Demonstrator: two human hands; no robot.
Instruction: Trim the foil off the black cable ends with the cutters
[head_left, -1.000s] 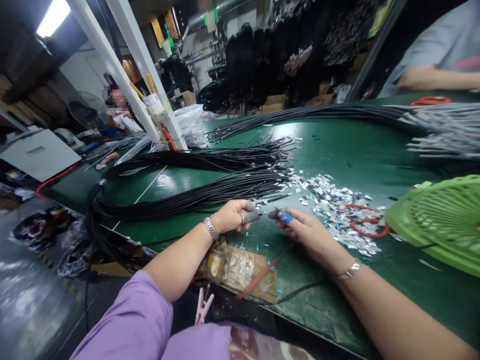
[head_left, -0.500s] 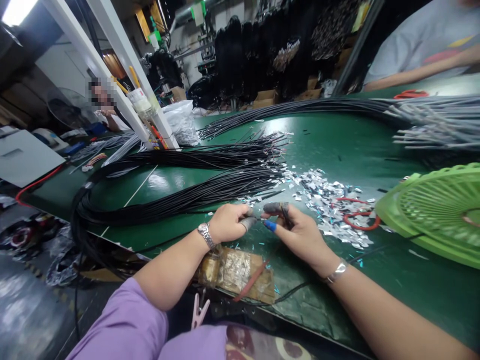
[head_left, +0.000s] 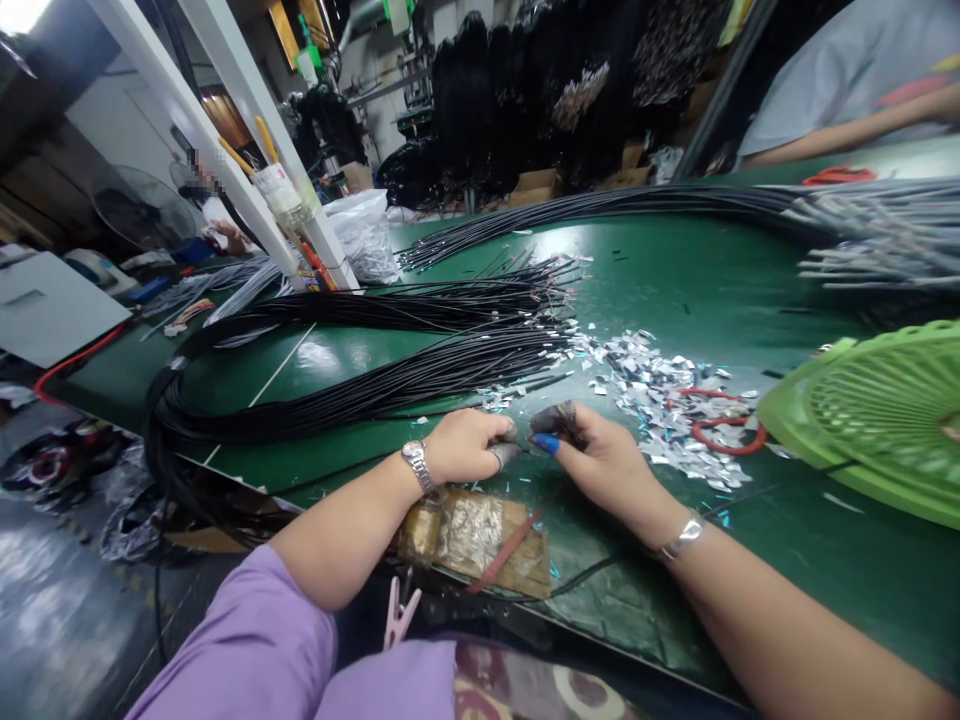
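My left hand [head_left: 471, 445], with a watch on the wrist, is closed on a thin black cable [head_left: 330, 474] that trails off to the left. Facing it, my right hand [head_left: 589, 440] pinches at the tip of that cable; its fingers wear dark covers and the thumb has a blue one. The short stretch between the two hands is too small to make out well. Just behind them lies a large bundle of black cables [head_left: 360, 390] with ends pointing right. Silver foil scraps [head_left: 652, 400] are heaped beyond my right hand.
A green fan [head_left: 885, 420] stands at the right, near a red ring-like handle [head_left: 727, 435]. In front of my hands a taped block [head_left: 480, 540] sits at the edge of the green table [head_left: 675, 270]. Grey cables [head_left: 885, 240] lie at the back right, close to a person's arm.
My right index finger has curled in towards the thumb. Both hands stay close together in nearly the same place, and the view has shifted slightly.
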